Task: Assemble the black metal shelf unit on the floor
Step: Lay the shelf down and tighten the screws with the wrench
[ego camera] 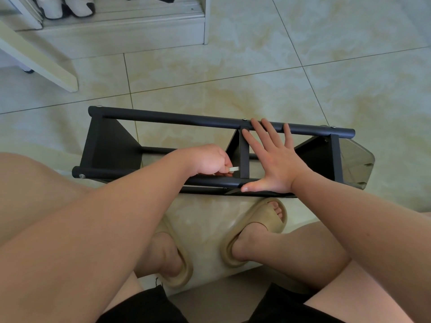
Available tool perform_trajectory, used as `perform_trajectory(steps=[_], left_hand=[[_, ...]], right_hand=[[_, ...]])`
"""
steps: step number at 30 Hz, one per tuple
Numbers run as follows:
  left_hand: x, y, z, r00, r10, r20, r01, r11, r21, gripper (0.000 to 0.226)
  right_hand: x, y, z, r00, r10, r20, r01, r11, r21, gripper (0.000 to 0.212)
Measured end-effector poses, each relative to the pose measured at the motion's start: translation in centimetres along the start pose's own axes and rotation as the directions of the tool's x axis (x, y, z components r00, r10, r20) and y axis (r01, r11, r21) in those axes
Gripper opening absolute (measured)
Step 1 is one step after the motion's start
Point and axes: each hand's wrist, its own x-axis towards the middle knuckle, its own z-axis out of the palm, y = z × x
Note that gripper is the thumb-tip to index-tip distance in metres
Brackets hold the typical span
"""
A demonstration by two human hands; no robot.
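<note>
**A:** From the head view, where does the shelf unit [210,122] lie?

**B:** On the tiled floor [256,66], tipped on its side straight ahead of the seated person, just beyond the slippers [263,229]. Its long axis runs left to right across the view, and both hands are already on it near the middle.

**A:** Which hand is nearer the joint?

**B:** The left hand [207,160]. Its fingers are curled, pinching a small silver piece that looks like a hex key [234,169]. The tip sits right at the middle panel [244,155], where the panel meets the near tube [105,176]. The right hand [272,164] lies flat with fingers spread wide just right of that panel. Its thumb is on the near tube and its fingertips reach the far tube [163,116]. I judge it is bracing the frame.

**A:** And the unit itself?

**B:** It is matte black, with round tubes and three flat panels set crosswise. Silver screw heads show at the left end [81,176] and on the far tube. It looks mostly assembled, so the next turn likely tightens that middle joint.
</note>
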Motion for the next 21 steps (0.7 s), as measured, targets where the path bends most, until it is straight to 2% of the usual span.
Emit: perform_trajectory(steps=[4,10,17,21], left_hand=[[0.0,0.0,0.0,1.000,-0.006,0.027,0.005,0.999,0.039,0.014],[0.2,-0.3,0.1,0.999,-0.012,0.036,0.012,1.000,0.011,0.016],[0.2,0.0,-1.1,0.997,0.056,-0.044,-0.051,0.991,0.121,0.012],[0.4,0.5,-1.0,0.992,0.070,-0.103,-0.053,0.986,0.160,0.021]], right_hand=[[0.0,0.0,0.0,1.000,0.001,0.002,-0.001,1.000,0.004,0.134],[0.0,0.0,-0.1,1.000,0.001,0.003,-0.001,1.000,0.002,0.134],[0.0,0.0,0.0,1.000,-0.003,0.003,0.003,1.000,0.006,0.134],[0.0,0.0,0.0,1.000,-0.005,0.002,0.005,1.000,0.004,0.134]])
